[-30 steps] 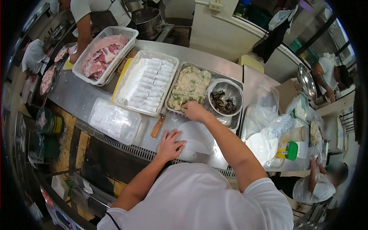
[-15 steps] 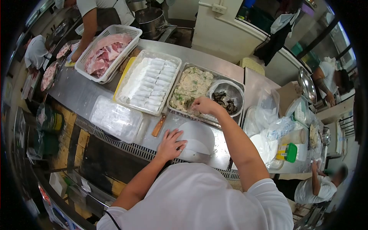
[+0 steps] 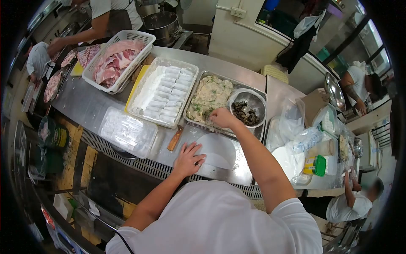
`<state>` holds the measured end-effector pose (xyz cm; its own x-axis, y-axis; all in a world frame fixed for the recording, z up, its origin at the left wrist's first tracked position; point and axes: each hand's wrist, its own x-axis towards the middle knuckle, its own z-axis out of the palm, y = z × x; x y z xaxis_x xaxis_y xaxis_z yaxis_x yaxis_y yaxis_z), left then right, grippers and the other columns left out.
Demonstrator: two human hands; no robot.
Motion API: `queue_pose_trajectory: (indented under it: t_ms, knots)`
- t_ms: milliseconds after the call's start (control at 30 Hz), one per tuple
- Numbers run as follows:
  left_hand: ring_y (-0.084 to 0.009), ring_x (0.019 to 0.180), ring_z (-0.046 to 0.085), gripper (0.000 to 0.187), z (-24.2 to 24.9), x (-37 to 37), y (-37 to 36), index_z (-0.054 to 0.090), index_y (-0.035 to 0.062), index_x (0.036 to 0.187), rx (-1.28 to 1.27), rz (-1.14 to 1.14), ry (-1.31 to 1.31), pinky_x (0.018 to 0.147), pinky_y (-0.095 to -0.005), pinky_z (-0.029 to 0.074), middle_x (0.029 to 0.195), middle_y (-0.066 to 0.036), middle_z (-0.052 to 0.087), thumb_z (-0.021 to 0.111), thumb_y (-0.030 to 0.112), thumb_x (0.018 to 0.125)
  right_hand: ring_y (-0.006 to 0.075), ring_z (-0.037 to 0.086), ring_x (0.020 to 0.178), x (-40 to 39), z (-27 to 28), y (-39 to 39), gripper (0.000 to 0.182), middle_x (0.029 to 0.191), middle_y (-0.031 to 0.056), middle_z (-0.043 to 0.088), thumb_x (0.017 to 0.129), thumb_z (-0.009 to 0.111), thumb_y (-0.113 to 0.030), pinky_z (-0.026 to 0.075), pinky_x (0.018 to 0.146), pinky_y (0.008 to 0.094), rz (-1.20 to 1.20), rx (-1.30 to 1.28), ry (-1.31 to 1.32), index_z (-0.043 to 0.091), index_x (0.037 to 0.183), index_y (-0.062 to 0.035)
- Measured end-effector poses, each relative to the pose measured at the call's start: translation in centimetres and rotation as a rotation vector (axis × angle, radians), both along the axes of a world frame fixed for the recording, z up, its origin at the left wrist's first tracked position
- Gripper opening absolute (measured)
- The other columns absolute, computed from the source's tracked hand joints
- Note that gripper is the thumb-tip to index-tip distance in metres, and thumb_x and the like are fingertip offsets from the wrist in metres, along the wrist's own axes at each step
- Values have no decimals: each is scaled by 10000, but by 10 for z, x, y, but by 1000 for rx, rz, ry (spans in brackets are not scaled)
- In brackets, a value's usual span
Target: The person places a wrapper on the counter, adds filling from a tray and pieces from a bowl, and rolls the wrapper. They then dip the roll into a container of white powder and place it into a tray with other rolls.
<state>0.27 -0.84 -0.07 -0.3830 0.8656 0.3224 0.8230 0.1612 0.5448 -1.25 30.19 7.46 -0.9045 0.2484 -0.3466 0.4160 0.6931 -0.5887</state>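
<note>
My left hand (image 3: 190, 160) lies with fingers spread at the left edge of a thin white round sheet (image 3: 220, 148) on the metal counter. My right hand (image 3: 224, 118) reaches to the near edge of a metal tray of pale minced filling with green bits (image 3: 212, 92). Its fingers point down and are bunched together at the filling; what is between them is hidden. Beside it, a metal bowl (image 3: 263, 103) with dark strips (image 3: 245, 114) stands in the same tray. A wooden handle (image 3: 175, 139) lies left of the sheet, its other end under the tray edges.
Left of the filling is a white tray (image 3: 134, 101) with rows of white rolls (image 3: 169, 91). A lidded clear container (image 3: 128, 132) sits nearer. Raw meat (image 3: 118, 59) fills a white basket (image 3: 90, 79). Plastic bags (image 3: 302, 142) and a green-lidded tub (image 3: 315, 165) stand right. Co-workers are around.
The view has shifted slightly. My right hand stays at the filling's near edge and my left hand on the sheet. A co-worker's arm behind the meat basket has swung out to the left.
</note>
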Motion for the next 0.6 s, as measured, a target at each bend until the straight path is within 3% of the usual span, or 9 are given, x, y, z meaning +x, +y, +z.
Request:
queue_pose_trajectory:
  t_ms: [167, 233, 333, 533, 600]
  knots:
    - [-358, 1491, 524, 219, -2, 0, 0, 858, 216, 1139, -1, 0, 6, 1257, -651, 344, 1523, -103, 642, 786, 291, 946, 384, 781, 1058, -14, -36, -5, 332, 1136, 230, 814, 965, 669, -260, 601, 979, 436, 166, 79, -89, 846, 1145, -45]
    - [-354, 1493, 522, 221, -3, 0, 0, 858, 218, 1141, 3, 0, 5, 1256, -651, 344, 1526, -101, 640, 786, 293, 946, 403, 777, 1059, -13, -18, 1, 329, 1134, 234, 815, 961, 686, -257, 602, 984, 442, 220, 8, -48, 846, 1151, -41]
    - [-351, 1496, 519, 225, -3, 1, -1, 859, 221, 1144, -2, 2, 8, 1258, -650, 343, 1532, -98, 636, 783, 300, 947, 411, 762, 1101, -7, 13, -7, 355, 1169, 248, 801, 933, 740, -241, 597, 1001, 443, 111, -98, -206, 822, 1198, -20]
    - [-353, 1503, 511, 242, -4, 0, -2, 859, 221, 1161, -4, 3, 8, 1270, -647, 331, 1539, -95, 633, 777, 313, 954, 434, 735, 1070, 34, -10, -52, 231, 1111, 228, 770, 867, 725, -129, 595, 983, 521, 172, 429, 331, 782, 1044, 9]
    - [-353, 1506, 508, 244, -5, -1, -2, 858, 221, 1166, -7, 3, 7, 1275, -647, 326, 1541, -94, 632, 778, 313, 954, 445, 726, 1050, 45, -7, -54, 158, 1061, 220, 753, 859, 707, -98, 589, 966, 545, 125, 420, 374, 749, 964, 13]
